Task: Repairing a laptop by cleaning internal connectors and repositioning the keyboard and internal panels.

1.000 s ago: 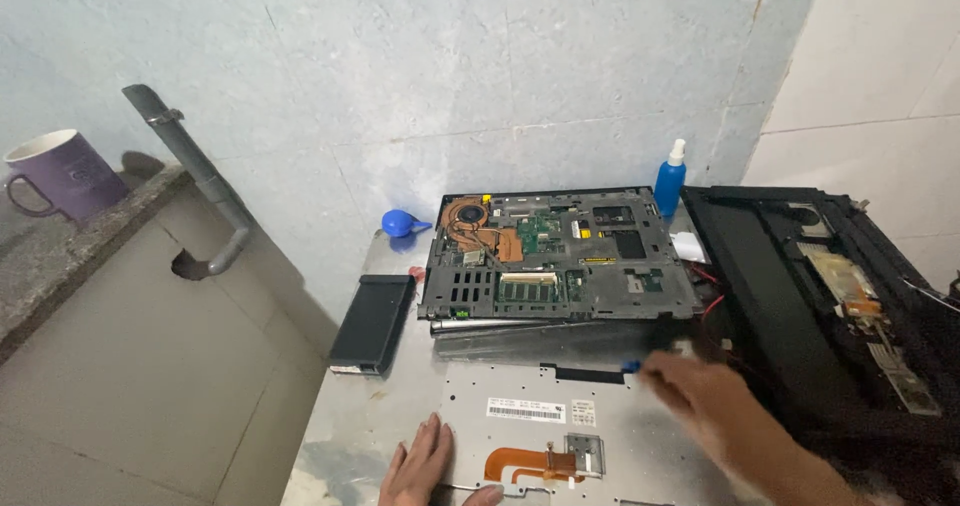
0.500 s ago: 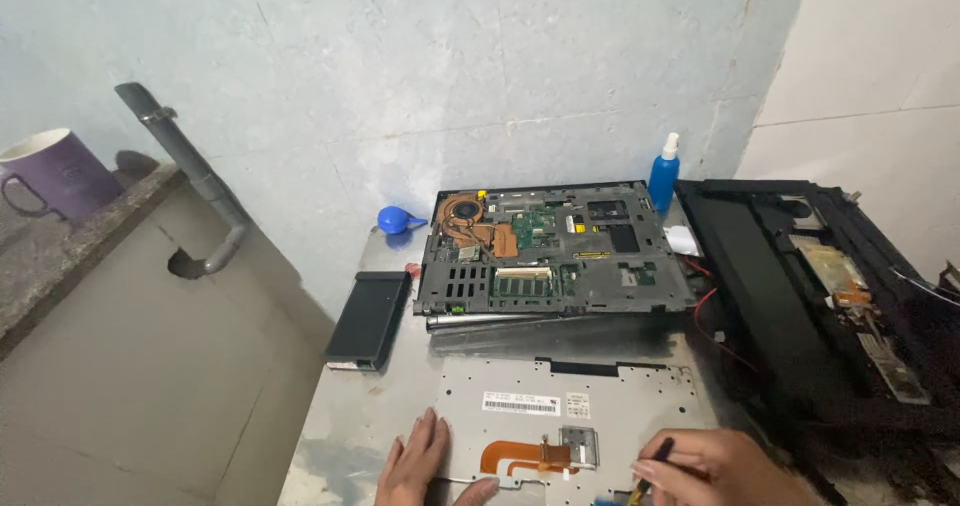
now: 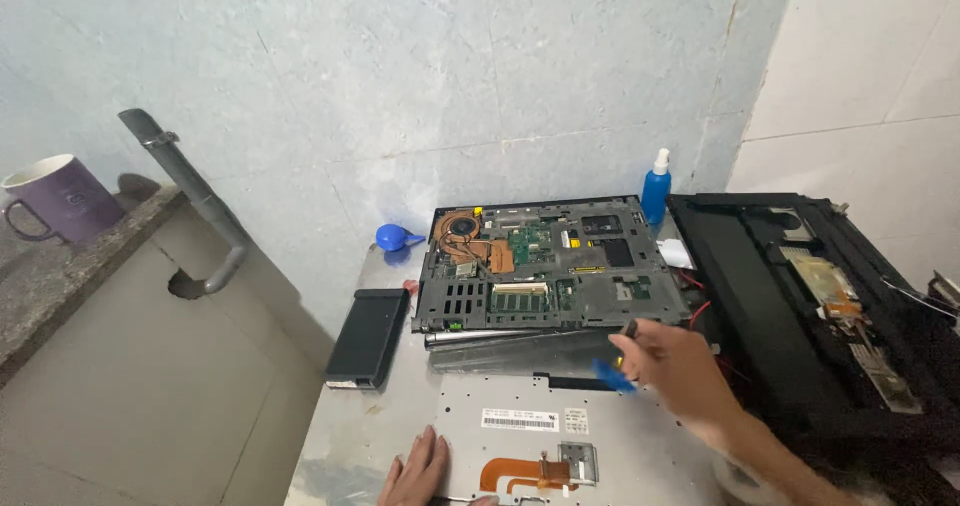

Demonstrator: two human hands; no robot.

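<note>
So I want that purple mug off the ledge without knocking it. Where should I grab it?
By the handle. The mug stands upright on the stone ledge, and its loop handle sticks out on the left, clear of everything. Come from the left; the pipe stands to its right.

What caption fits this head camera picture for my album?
Right hand with a blue tool by an opened laptop; left hand rests on a metal panel.
</note>
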